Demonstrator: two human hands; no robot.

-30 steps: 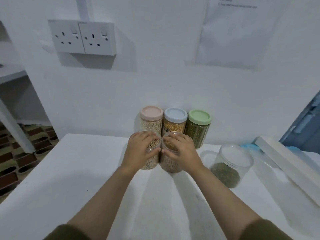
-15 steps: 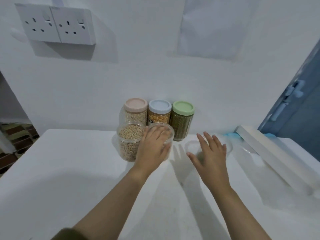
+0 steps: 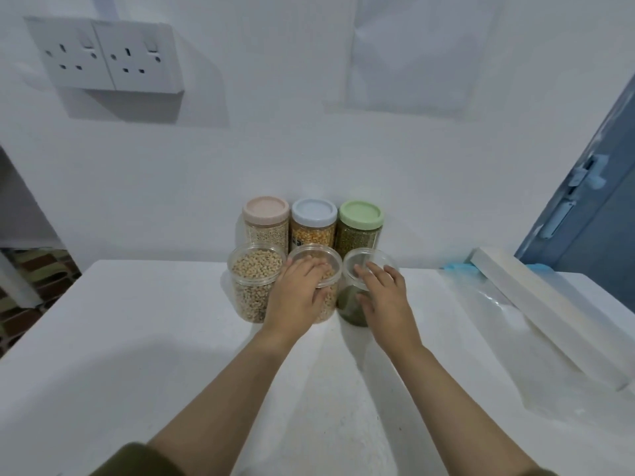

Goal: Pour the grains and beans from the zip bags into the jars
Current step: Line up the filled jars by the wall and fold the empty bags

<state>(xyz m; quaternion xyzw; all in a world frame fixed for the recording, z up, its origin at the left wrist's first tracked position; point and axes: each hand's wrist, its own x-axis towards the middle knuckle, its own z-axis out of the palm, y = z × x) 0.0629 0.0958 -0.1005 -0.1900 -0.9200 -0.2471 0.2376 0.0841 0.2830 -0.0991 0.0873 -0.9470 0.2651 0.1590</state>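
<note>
Three open clear jars stand in a row on the white table (image 3: 137, 338). The left jar (image 3: 256, 280) is full of pale beans. My left hand (image 3: 299, 293) grips the middle jar (image 3: 328, 305) of pale beans, fingers across its mouth and thumb down its side. My right hand (image 3: 385, 297) holds the right jar (image 3: 354, 312), which has green grains low inside, with fingers over the rim and thumb on the front wall. Behind them, against the wall, stand three closed jars with a pink lid (image 3: 266, 209), a blue lid (image 3: 314, 211) and a green lid (image 3: 360, 213).
A long white box (image 3: 549, 310) lies along the table's right side, with clear plastic bags (image 3: 488, 304) beside it and something blue (image 3: 457, 267) behind. A double wall socket (image 3: 103, 56) is at the upper left. A blue door (image 3: 591, 218) stands at the right.
My left hand went from the left jar to the middle one. My right hand left the middle jar, reached right, and the green-grain jar now stands against the middle jar.
</note>
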